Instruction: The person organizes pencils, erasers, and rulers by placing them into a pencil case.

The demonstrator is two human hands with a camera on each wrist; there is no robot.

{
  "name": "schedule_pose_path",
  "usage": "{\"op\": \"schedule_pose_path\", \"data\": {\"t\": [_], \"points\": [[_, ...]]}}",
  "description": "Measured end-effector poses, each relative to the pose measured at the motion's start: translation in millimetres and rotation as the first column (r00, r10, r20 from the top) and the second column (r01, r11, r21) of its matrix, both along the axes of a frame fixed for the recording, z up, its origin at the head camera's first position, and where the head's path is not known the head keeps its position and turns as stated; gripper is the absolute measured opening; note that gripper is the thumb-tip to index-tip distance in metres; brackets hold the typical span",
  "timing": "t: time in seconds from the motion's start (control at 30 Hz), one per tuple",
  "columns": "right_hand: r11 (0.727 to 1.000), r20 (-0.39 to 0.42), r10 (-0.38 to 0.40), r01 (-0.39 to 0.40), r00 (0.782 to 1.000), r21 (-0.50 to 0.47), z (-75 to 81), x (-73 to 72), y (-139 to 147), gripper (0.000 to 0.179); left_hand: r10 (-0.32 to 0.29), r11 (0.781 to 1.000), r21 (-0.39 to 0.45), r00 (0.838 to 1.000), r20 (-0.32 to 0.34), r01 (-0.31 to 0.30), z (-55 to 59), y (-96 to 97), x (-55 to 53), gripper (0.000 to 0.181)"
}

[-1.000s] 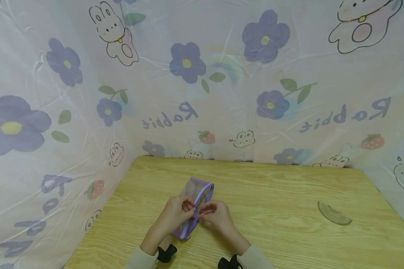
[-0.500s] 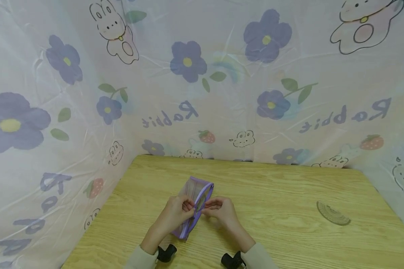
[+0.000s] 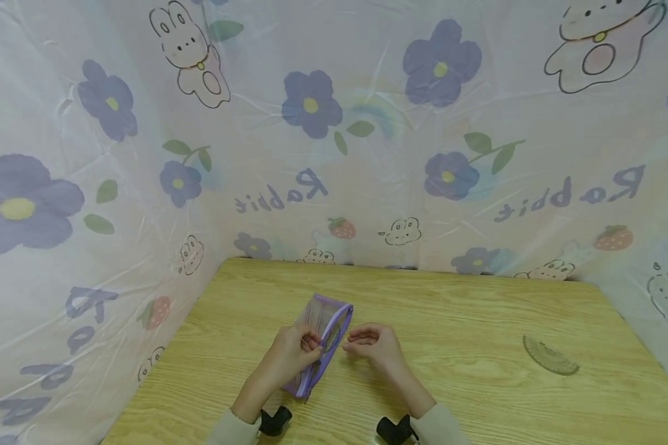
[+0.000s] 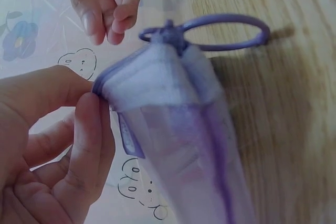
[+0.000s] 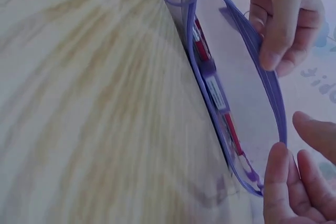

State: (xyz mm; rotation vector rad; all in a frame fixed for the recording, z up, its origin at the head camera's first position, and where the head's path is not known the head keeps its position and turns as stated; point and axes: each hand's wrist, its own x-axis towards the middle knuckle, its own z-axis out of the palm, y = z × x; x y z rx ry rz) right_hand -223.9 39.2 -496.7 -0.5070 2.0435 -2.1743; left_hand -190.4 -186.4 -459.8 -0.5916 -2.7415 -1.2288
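Observation:
A see-through mesh pencil case [image 3: 324, 314] with purple trim lies slanted on the wooden table, its zip undone along one side. My left hand [image 3: 291, 353] pinches the zip edge between thumb and forefinger, holding the mouth wide. Just right of the opening, my right hand [image 3: 383, 349] hovers with loosely bent fingers and nothing in its grasp. In the right wrist view, red pens [image 5: 232, 132] and a purple item with a white label [image 5: 215, 92] show inside the case. A purple ring pull [image 4: 226, 19] sticks out at the zip's end in the left wrist view.
A clear half-round protractor [image 3: 550, 356] lies on the table [image 3: 451, 321] at the right. Printed rabbit-and-flower sheeting [image 3: 367, 142] hangs behind the table and along its sides. Black wrist mounts [image 3: 275, 421] sit at both cuffs.
My right hand has drawn away from the case's edge to the right, and the opening shows more plainly. The left hand keeps its pinch in the same spot.

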Motion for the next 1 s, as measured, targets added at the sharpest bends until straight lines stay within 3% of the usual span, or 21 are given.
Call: {"op": "schedule_pose_path", "data": {"t": [0.1,0.23,0.57,1.0], "points": [[0.999,0.081,-0.037,0.034,0.996,0.040,4.3,-0.3,4,0.037,0.004,1.000,-0.002,1.000,0.005,-0.004,-0.2,-0.1,0.0,0.006],[0.997,0.111,-0.053,0.047,0.992,0.055,7.8,-0.7,11,0.035,0.005,1.000,0.002,1.000,0.014,-0.005,-0.3,0.2,-0.1,0.005],[0.998,0.130,-0.041,0.036,0.991,0.043,11.4,-1.1,27,0.039,0.003,1.000,0.000,1.000,-0.006,-0.003,-1.3,1.0,-0.4,0.006],[0.994,0.143,-0.082,0.070,0.986,0.085,14.0,-0.7,45,0.041,-0.006,1.000,-0.007,1.000,0.001,0.006,-0.6,1.7,0.0,0.006]]}}
